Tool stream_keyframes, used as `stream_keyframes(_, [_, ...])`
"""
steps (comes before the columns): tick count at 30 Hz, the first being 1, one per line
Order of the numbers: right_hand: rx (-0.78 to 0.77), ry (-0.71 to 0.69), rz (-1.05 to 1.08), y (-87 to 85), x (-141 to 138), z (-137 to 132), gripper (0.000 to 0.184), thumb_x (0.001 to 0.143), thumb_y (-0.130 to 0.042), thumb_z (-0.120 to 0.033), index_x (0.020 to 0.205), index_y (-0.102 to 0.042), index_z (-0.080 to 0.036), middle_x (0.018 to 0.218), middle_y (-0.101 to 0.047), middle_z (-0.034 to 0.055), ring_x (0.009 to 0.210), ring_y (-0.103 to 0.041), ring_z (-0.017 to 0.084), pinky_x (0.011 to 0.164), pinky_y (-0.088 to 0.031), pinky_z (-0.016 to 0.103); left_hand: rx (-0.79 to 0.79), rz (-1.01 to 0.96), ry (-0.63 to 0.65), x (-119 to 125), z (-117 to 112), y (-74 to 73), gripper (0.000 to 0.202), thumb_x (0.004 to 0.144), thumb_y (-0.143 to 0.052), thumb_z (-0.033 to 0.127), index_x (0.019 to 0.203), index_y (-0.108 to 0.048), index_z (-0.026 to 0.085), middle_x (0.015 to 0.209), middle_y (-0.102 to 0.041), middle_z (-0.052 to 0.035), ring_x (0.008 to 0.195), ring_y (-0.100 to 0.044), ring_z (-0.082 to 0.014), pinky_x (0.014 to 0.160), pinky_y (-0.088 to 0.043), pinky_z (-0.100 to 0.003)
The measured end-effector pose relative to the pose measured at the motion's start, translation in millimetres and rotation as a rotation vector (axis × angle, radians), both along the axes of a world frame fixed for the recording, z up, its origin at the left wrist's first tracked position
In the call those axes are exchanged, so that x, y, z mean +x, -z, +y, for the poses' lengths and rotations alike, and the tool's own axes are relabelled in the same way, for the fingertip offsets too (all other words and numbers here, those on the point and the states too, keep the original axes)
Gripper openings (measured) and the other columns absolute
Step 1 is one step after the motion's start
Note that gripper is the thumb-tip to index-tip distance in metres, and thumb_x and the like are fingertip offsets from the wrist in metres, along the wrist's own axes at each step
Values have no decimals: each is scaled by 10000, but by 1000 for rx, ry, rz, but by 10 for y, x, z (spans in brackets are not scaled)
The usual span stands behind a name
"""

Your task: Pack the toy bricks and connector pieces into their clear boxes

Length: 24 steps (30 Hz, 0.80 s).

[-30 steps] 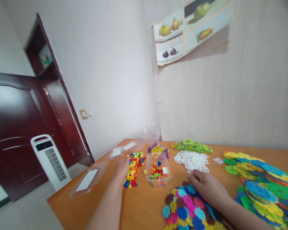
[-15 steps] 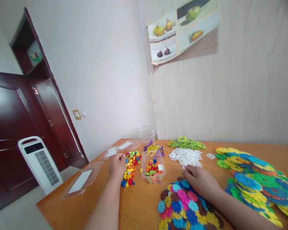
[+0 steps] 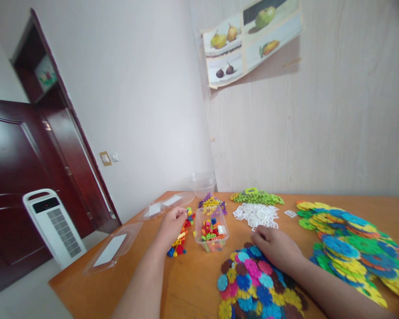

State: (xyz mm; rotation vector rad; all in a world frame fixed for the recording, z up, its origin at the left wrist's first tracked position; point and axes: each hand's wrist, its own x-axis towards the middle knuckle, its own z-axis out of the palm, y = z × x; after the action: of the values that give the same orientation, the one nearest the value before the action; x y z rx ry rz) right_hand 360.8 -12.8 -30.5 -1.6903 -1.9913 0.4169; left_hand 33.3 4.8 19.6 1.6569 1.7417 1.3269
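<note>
Over the pile of small coloured building blocks (image 3: pixel 181 244) is my left hand (image 3: pixel 173 225), its fingers bent together and covering part of the pile. Whatever is in its grasp, if anything, is hidden. Just right of it stands a clear plastic box (image 3: pixel 224 241) partly filled with blocks (image 3: pixel 210 231). My right hand (image 3: pixel 279 248) rests with curled fingers at the edge of a heap of coloured notched discs (image 3: pixel 249 283). The inside of that hand does not show. White plastic lattice pieces (image 3: pixel 257 215) lie just beyond its fingertips.
Clear lids with white labels (image 3: pixel 110 250) lie at the table's left. Behind the box are purple and yellow pieces (image 3: pixel 213 203) and stacked clear containers (image 3: pixel 202 184). Green pieces (image 3: pixel 257 197) lie at the back, large coloured discs (image 3: pixel 346 248) on the right.
My left hand has moved right, farther over the block pile and closer to the box. My right hand stays in place. The whole view has shifted slightly.
</note>
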Motion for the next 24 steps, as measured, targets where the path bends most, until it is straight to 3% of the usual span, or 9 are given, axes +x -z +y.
stream_keyframes(3, [-4, -5, -1, -5, 0, 5, 341, 914, -410, -419, 690, -570, -218, 690, -652, 25, 672, -575, 166, 561, -252, 261, -94, 240, 27, -53, 25, 109, 206, 739, -629, 346, 857, -701, 193, 848, -729, -59, 815, -651, -225, 780, -482, -320])
stream_keyframes(7, [-8, -2, 2, 3, -3, 8, 345, 914, -413, -420, 696, -583, -213, 691, -652, 29, 680, -579, 165, 564, -249, 258, -107, 533, 46, -31, 6, 172, 125, 653, -712, 324, 745, -736, 243, 831, -724, -58, 903, -629, -285, 846, -441, -372])
stream_keyframes(12, [0, 6, 0, 5, -5, -3, 355, 916, -407, -427, 694, -585, -215, 698, -653, 30, 676, -579, 166, 561, -247, 261, -101, 695, 19, 32, -24, 197, 36, 661, -715, 306, 664, -726, 273, 828, -709, -56, 967, -612, -325, 933, -374, -442])
stream_keyframes(18, [3, 13, -7, 0, -4, 5, 355, 915, -411, -441, 710, -593, -215, 721, -663, 35, 694, -590, 170, 558, -248, 262, -103, 582, -68, 16, 30, 197, 61, 704, -683, 310, 707, -702, 252, 803, -718, -48, 959, -625, -287, 929, -381, -406])
stream_keyframes(21, [5, 23, -17, 11, -6, 13, 358, 912, -413, -446, 709, -598, -217, 727, -666, 33, 685, -585, 166, 555, -246, 264, -101, 416, -138, -10, 47, 161, 131, 755, -653, 354, 804, -686, 236, 842, -726, -38, 908, -648, -237, 864, -430, -350])
stream_keyframes(24, [8, 25, -20, 6, -9, 9, 357, 911, -410, -448, 707, -596, -222, 732, -670, 31, 689, -585, 168, 553, -245, 266, -32, 184, -104, 26, 18, 90, 224, 770, -652, 405, 860, -665, 200, 870, -724, -53, 862, -661, -211, 813, -463, -313])
